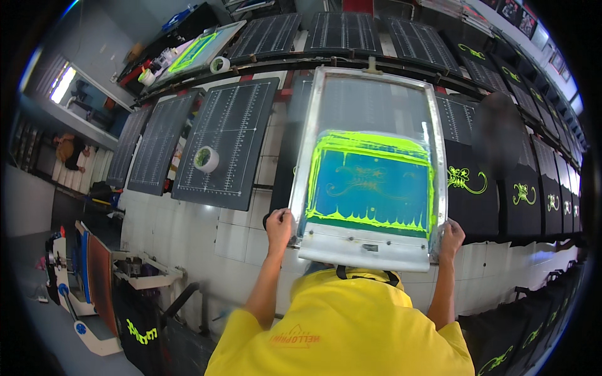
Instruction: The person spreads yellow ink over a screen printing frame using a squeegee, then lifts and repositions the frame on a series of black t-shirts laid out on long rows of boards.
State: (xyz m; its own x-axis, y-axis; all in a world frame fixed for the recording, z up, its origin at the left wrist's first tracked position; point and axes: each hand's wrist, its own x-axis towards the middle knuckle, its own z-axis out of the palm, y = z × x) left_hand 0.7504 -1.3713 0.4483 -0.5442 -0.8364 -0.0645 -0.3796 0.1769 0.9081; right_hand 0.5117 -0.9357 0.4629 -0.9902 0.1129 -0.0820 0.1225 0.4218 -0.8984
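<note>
My left hand is closed on the near left corner of a screen printing frame. On the near right corner, my right hand is closed around the same frame. Its blue mesh carries a faint ornamental stencil, edged with thick neon yellow-green ink. A wide silver squeegee rests across the near end, between my hands. The frame covers most of the board beneath it; black fabric peeks out at its left side.
Black gridded boards line both rows; one bears a tape roll. To the right lie black shirts with neon prints. Another screen lies back left, near an ink tub. A heat-press-like machine stands lower left. A person sits far left.
</note>
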